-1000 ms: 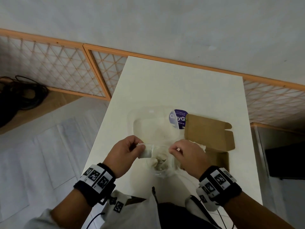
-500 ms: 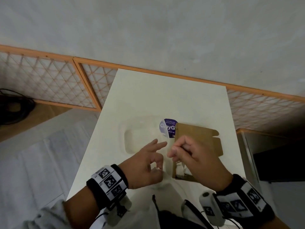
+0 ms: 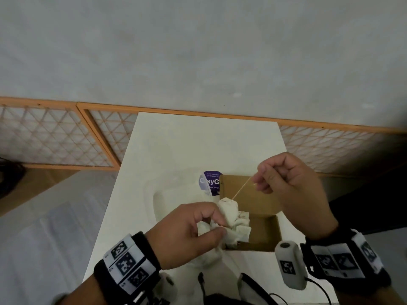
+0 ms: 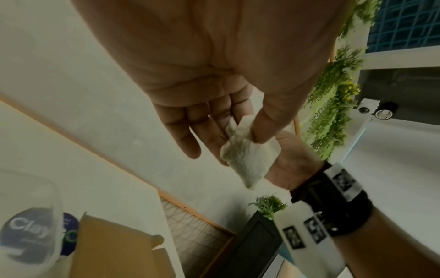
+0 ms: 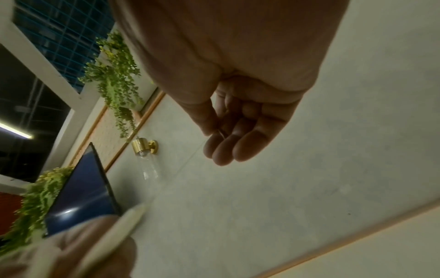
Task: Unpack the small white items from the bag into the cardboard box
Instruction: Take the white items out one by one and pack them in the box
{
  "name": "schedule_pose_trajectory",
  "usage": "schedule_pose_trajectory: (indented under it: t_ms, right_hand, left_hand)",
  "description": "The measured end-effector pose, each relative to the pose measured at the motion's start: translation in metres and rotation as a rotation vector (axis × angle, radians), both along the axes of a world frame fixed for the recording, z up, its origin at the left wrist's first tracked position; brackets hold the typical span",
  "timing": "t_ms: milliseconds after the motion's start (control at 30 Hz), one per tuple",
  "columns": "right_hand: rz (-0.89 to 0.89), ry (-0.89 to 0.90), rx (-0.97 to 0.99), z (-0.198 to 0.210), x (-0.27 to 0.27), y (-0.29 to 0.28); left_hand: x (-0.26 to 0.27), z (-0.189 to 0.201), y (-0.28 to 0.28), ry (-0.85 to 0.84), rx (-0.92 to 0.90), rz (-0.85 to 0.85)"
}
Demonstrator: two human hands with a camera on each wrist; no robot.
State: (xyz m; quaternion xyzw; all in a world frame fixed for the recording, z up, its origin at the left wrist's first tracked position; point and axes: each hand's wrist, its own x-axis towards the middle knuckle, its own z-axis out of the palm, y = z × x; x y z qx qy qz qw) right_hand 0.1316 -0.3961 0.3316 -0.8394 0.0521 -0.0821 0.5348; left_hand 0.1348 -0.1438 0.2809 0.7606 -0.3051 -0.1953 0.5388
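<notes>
left thumb (image 4: 264,129) and forefinger pinch a crumpled white sachet (image 4: 247,158), the other fingers loosely spread beside it. the left hand (image 3: 187,236) hangs over the near left corner of the box (image 3: 262,234), and more sachets (image 3: 235,219) bunch against its fingers, spilling over the box's left wall. a thin string (image 3: 241,188) runs up from the top sachet to the right hand (image 3: 290,190), whose thumb and forefinger are closed on the string's end, the remaining fingers curled in; this hand is raised above the box's far flap. the box stands open on the white table (image 3: 198,146), flap laid back away from the person. the clear bag (image 3: 176,194) lies flat on the table just left of the box, its purple label (image 3: 210,182) touching the flap's left edge. both wrists wear black bands with printed markers.
</notes>
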Motion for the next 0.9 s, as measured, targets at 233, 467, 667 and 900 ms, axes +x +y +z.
schedule_pose_trajectory:
  t_ms: [233, 467, 667, 900]
  right_hand:
    - [-0.089, -0.120, -0.237, -0.003, -0.019, 0.004]
    - [0.194, -0.030, -0.120, -0.010, -0.031, 0.032]
    - [0.256, -0.008, -0.032, -0.024, -0.022, 0.035]
    - [0.272, 0.025, -0.008, -0.028, -0.017, 0.039]
  left_hand:
    - [-0.003, 0.014, 0.002, -0.069, -0.001, 0.011]
    - [-0.002, 0.017, 0.000, -0.078, 0.016, 0.036]
    - [-0.001, 0.010, 0.001, 0.154, -0.127, 0.155]
    - [0.004, -0.002, 0.006, 0.278, -0.306, 0.316]
